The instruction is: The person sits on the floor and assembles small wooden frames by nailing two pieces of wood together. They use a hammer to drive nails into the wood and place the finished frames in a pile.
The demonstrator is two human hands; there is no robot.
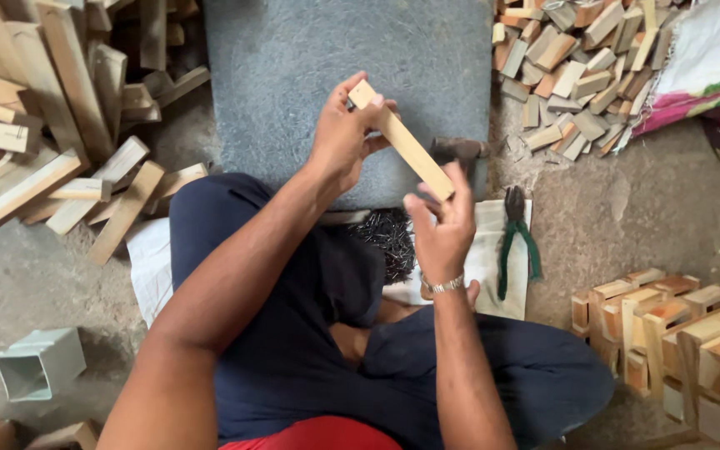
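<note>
I see the left hand [342,137] and right hand [442,223] pinching a wooden slat [400,138] above the grey slab [310,67].

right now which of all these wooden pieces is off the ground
The long pale wooden slat, held between left hand and right hand; all others lie in floor piles.

A bare concrete floor [677,217] carries a grey stone slab [293,75], long wooden slats [52,167] at left, short wood blocks [577,67] at upper right, assembled wooden frames [677,333], a white cloth [485,258] with green-handled pliers [517,242] and dark nails [389,237].
</note>
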